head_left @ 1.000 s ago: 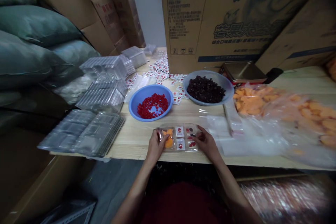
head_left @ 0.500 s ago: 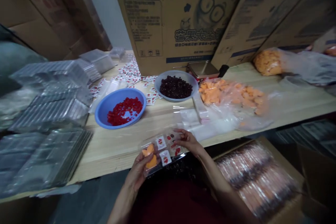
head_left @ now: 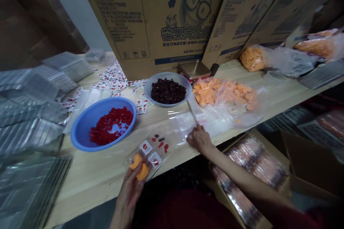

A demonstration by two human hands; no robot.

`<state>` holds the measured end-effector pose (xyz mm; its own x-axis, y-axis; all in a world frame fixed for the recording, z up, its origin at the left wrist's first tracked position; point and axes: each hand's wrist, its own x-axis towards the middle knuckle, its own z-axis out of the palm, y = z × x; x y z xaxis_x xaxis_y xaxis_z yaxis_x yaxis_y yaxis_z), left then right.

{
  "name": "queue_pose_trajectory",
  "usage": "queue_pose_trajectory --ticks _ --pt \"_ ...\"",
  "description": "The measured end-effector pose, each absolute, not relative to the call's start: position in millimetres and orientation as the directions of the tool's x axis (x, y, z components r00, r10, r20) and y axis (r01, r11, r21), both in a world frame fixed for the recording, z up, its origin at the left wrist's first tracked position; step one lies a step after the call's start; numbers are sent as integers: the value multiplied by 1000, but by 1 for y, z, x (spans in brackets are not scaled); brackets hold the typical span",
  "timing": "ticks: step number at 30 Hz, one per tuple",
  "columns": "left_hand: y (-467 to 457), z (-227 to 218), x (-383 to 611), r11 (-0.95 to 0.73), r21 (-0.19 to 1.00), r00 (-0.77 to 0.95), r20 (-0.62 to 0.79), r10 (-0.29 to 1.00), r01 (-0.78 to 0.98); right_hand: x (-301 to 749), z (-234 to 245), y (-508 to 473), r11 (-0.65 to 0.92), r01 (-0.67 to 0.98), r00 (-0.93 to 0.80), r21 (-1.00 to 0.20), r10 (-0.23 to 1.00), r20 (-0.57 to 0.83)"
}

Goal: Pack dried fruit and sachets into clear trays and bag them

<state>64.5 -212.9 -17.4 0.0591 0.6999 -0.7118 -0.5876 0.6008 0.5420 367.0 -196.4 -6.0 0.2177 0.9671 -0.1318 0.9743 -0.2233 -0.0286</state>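
My left hand (head_left: pixel 131 182) is closed on the near-left corner of a clear plastic tray (head_left: pixel 164 158), which is tilted at the table's front edge. In the tray lie orange candy pieces (head_left: pixel 142 172), two small white sachets (head_left: pixel 155 159) with red prints, and a few red and dark pieces. To the right, my right hand (head_left: pixel 200 139) has curled fingers at the edge of a clear plastic bag (head_left: pixel 182 123) lying flat on the table; its fingertips are partly hidden. Left of the tray stands a blue bowl (head_left: pixel 77 137) of red pieces.
Behind are a pale bowl (head_left: pixel 147 94) of dark pieces, a scale (head_left: pixel 195 69) and bagged orange candies (head_left: pixel 206 91). Stacks of clear trays (head_left: pixel 29 189) fill the left. Cardboard boxes (head_left: pixel 134 43) line the back. Below the table, an open carton (head_left: pixel 282 154) holds wrapped packs.
My right hand has let go of the tray and moved right to the clear plastic bag. My left hand still holds the tray, now further left in view. The camera has turned.
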Motion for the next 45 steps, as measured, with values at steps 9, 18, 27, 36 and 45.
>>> queue_pose_trajectory --ticks 9,18,27,36,45 --pt "-216 -18 63 556 500 85 -689 720 -664 330 5 -177 -215 976 201 -33 949 -243" --pt "-214 -25 61 533 478 120 -656 745 -698 366 -1 -180 -341 889 279 -305 932 -230" --pt "-199 -9 96 517 492 140 -615 776 -701 391 -30 -187 -311 479 37 -821 941 -335" --pt "-202 -29 136 494 629 114 -544 831 -600 391 -36 -200 -219 253 199 -942 965 -171" --pt "-237 -10 150 475 726 59 -518 853 -497 355 -29 -218 -128 541 337 -832 939 75"
